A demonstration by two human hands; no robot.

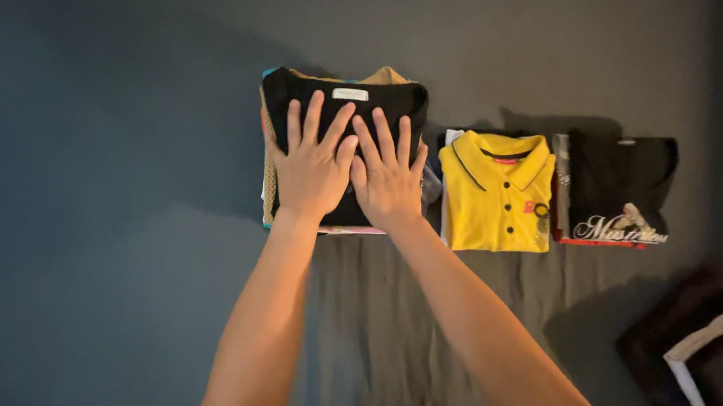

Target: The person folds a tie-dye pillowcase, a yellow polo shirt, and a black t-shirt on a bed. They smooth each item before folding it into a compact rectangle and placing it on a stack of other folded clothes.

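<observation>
Nearest, at the lower right edge, lies a dark bag [705,349] with a pale strap, well apart from the work. Both the left hand [313,168] and right hand [387,176] rest flat, fingers [316,118] spread open and gripping nothing, on a folded black shirt [372,102] topping a stack on the grey bed [88,245]. It looks soft, light and limp, best lifted from under both side edges; just beside it sit a yellow polo [495,199] and black printed tee [620,191], crowding the right.
</observation>
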